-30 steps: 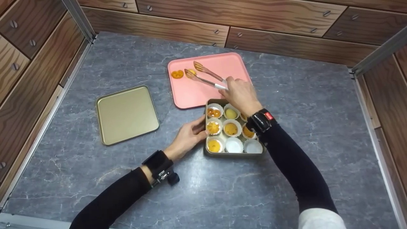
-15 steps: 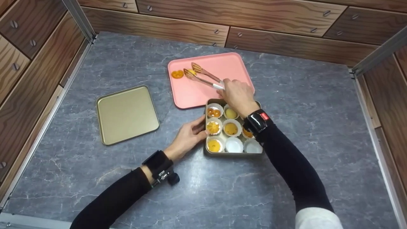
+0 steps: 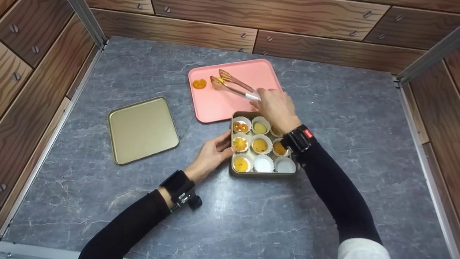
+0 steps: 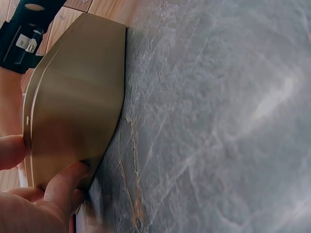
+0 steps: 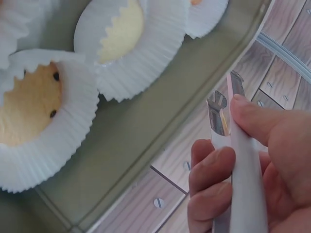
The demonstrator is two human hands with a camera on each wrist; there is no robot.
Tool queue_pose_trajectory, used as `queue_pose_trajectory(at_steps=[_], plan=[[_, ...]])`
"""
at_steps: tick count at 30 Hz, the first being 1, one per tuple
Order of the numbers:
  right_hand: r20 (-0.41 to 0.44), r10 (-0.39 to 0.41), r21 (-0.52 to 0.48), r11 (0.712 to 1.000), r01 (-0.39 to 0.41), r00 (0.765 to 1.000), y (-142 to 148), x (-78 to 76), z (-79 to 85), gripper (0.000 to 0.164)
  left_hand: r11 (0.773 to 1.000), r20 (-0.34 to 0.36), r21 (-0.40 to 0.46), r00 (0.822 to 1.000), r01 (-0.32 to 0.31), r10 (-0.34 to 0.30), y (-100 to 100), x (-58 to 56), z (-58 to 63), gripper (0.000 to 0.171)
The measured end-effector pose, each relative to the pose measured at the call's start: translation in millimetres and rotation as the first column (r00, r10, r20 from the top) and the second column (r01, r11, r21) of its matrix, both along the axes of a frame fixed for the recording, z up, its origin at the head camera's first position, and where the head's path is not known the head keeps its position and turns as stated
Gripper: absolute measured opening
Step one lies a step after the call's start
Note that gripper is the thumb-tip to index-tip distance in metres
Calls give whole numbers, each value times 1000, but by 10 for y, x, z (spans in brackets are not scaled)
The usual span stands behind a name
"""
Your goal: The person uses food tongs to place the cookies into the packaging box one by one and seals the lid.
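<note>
Gripping the left wall of the gold tin (image 3: 264, 175), my left hand (image 3: 209, 154) is resting its thumb at the rim and is pressing its fingers against the outer side. My right hand (image 3: 277, 109) is holding the tongs (image 3: 233, 90) beyond the tin; in the right wrist view its thumb is lying along the white handle (image 5: 247, 184) while the other fingers are curling round from the opposite side.

The tong heads are standing apart over the pink tray (image 3: 215, 108), one on each side of a yellow cookie (image 3: 220, 79). One head is partly covering that cookie; whether metal is touching it, I cannot tell. A pretzel-shaped cookie (image 3: 199, 84) is lying near the tray's left edge.

The tin is sitting just in front of the tray, holding paper cups (image 3: 263, 164) in three rows of three. The back row is showing a second pretzel shape (image 3: 240, 126), a pale round (image 3: 260, 128) and a cup my right hand is partly hiding. The middle row is containing a flower shape (image 3: 240, 144), a speckled round (image 3: 259, 145) and a ridged cookie (image 3: 280, 148). The front row's left cup is holding a yellow flat cookie (image 3: 241, 164); its neighbours are showing bare bottoms. A gold lid (image 3: 143, 131) is lying on the grey table (image 3: 215, 216), well left of the tin.
</note>
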State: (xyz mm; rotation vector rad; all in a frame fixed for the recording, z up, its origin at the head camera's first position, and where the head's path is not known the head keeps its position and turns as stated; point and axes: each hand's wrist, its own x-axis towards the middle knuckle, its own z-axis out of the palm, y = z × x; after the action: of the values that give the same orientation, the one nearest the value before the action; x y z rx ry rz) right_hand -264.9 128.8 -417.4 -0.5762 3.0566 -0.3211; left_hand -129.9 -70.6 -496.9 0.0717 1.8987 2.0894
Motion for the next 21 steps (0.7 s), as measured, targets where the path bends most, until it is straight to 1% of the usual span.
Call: queue_pose_trajectory(at_steps=[6, 9, 16, 21], plan=[[-53, 23, -16, 1000, -23, 998, 140, 113, 77, 35, 1000, -16, 16, 1000, -2, 2, -3, 6, -6, 72], [-73, 42, -31, 999, -44, 996, 233, 181, 109, 33, 1000, -6, 17, 1000, -6, 6, -2, 11, -5, 73], [-100, 87, -106, 990, -98, 991, 465, 340, 146, 31, 1000, 13, 14, 1000, -6, 6, -8, 13, 11, 73], [-114, 99, -150, 982, -116, 988, 611, 458, 139, 29, 1000, 21, 20, 1000, -6, 5, 1, 13, 3, 73]])
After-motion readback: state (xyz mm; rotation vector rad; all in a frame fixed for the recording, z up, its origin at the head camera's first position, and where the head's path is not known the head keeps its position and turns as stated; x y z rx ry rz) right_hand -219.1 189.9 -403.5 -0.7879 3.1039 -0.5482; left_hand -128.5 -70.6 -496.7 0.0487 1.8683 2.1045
